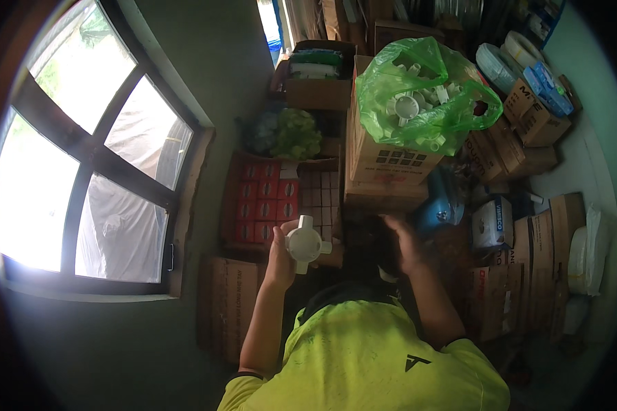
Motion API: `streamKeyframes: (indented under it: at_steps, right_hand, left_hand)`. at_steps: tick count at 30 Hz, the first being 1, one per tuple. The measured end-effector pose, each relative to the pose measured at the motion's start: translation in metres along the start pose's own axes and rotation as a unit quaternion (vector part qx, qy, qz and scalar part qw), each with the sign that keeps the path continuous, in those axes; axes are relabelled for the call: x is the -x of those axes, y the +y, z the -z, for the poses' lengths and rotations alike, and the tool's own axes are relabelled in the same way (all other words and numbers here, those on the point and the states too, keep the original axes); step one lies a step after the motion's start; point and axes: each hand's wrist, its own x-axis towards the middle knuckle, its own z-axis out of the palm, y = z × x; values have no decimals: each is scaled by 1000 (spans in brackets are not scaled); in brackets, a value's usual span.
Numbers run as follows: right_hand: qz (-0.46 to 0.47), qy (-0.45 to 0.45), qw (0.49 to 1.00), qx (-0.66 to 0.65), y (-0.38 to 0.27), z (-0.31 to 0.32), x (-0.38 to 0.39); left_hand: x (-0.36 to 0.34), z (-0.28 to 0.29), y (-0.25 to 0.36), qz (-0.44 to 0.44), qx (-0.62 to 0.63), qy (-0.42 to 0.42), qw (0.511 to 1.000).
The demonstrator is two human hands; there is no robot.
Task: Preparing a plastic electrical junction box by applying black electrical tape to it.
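white round fitting [304,244], just one, smooth plastic with three stubs showing, is pinched at its left rim by the left hand [280,257], near an open carton [333,258]. the right hand [406,248] is spread, fingers extended. in the carton, small red boxes [266,190] fill the left edge, brownish boxes [320,198] the right. one thin green bag [373,103] holds several white fittings [406,107], drooping over the right edge of a cardboard box [380,178].
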Motion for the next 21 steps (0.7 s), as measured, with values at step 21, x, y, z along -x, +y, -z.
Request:
streamKeyframes:
  at_steps: [21]
  right_hand:
    - [303, -23, 681, 667, 77, -23, -22]
  left_hand:
    - [12, -21, -24, -6, -178, 23, 984]
